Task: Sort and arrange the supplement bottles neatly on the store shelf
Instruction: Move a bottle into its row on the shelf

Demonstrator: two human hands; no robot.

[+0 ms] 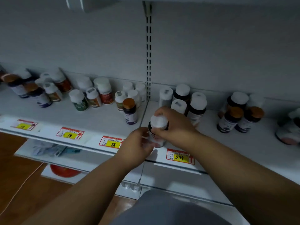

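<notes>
1. Both hands grasp one white-capped bottle at the shelf front edge, above the 299 price tag
2. Left hand wraps the lower body — right hand curls around the cap end
3. Orange-capped bottle stands just left

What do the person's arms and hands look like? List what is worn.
Both forearms are bare up to the frame edge: no sleeves in view. The left hand and right hand wear no gloves, and no rings, watch or bands show on either wrist. A grey garment covers the body below.
</notes>
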